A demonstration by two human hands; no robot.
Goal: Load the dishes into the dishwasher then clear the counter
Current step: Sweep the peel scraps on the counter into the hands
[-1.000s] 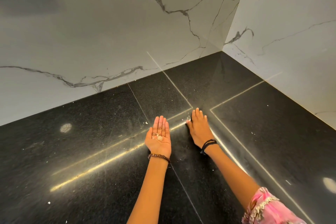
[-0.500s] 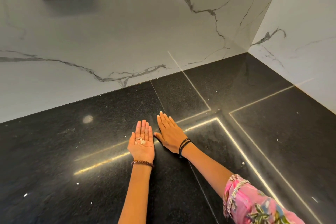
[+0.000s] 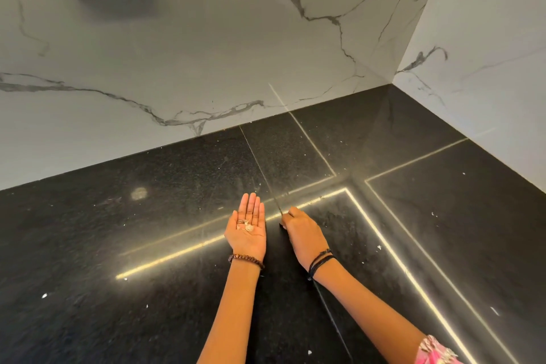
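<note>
The left hand (image 3: 247, 230) lies palm up just above the black counter (image 3: 165, 216), fingers straight and together, a few pale scraps (image 3: 246, 227) resting in the palm below the finger bases. The right hand (image 3: 301, 232) sits just beside it, knuckles up, fingers curled down onto the counter as if gathering something small; what they pinch, if anything, is hidden. Loose white crumbs (image 3: 379, 247) lie well to the right of those fingers, nearer the right hand. No dishes or dishwasher show.
</note>
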